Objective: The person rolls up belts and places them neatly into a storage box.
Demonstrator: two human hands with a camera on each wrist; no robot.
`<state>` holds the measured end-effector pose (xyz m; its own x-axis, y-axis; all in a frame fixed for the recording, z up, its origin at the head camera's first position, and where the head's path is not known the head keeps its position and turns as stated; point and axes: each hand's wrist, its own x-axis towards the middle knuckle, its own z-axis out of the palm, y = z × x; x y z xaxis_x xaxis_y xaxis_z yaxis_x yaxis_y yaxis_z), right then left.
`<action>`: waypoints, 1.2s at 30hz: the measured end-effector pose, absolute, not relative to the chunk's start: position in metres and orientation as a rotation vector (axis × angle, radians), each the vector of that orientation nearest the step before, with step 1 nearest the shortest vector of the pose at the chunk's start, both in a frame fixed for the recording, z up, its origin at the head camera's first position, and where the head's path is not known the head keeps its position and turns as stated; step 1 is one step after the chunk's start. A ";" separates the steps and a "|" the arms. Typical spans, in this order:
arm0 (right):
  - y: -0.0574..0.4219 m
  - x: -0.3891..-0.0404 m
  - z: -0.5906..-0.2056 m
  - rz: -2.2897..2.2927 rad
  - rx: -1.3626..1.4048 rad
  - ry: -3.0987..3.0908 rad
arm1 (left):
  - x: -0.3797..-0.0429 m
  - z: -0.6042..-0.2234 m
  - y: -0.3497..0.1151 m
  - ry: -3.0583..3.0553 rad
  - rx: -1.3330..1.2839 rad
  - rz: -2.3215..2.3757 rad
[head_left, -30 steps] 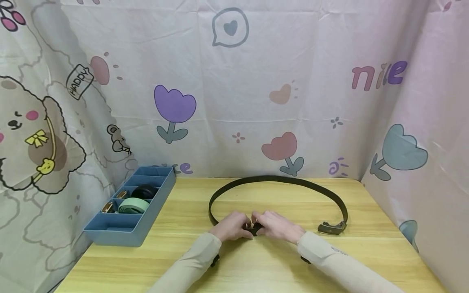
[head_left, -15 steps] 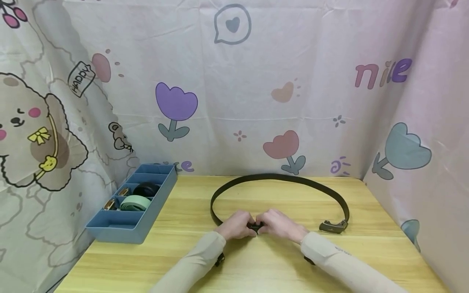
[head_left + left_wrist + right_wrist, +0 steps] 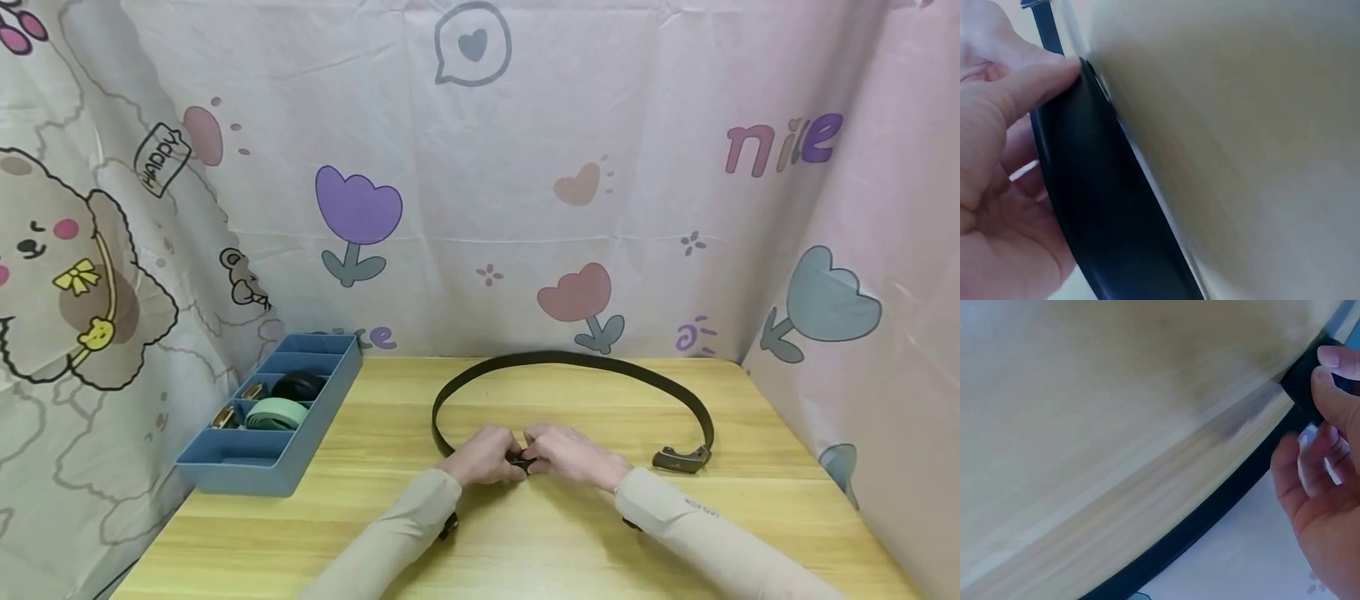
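A long black belt [image 3: 555, 358] stands on its edge on the table in a wide open loop. Its metal buckle [image 3: 681, 459] lies at the loop's right end. At the front of the loop, my left hand [image 3: 487, 456] grips the belt's other end, thumb on the strap [image 3: 1094, 169] and fingers behind it. Close beside it, my right hand [image 3: 573, 456] pinches the same end between thumb and forefinger. In the right wrist view, that belt end [image 3: 1300, 381] is dark and partly covered by the fingers. Whether it is folded over, I cannot tell.
A blue divided tray [image 3: 288, 462] stands on the table's left. It holds a coiled light green belt [image 3: 276, 414], a coiled black belt [image 3: 297, 386] and gold buckles. Printed curtains [image 3: 465, 192] hang round the back and sides of the wooden table [image 3: 555, 550].
Both hands stay together at the belt's end, with their fingers shifting slightly on it; less of the black end shows between them. The loop and buckle keep their places.
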<state>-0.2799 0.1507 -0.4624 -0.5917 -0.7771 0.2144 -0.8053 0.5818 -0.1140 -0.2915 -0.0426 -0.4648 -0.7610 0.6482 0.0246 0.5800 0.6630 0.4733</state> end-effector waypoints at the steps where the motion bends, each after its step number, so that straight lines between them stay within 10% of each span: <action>1: 0.150 -0.279 -0.462 0.330 1.329 -2.682 | -0.291 -0.465 -0.042 2.732 0.991 0.710; 36: 0.157 -0.283 -0.464 0.327 1.487 -2.578 | -0.301 -0.460 -0.033 2.753 1.101 0.604</action>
<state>-0.2826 0.1574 -0.4638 -0.4985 -0.8344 0.2350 -0.8667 0.4857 -0.1139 -0.3014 -0.0335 -0.4600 -0.7295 0.6828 0.0394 0.6366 0.6568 0.4042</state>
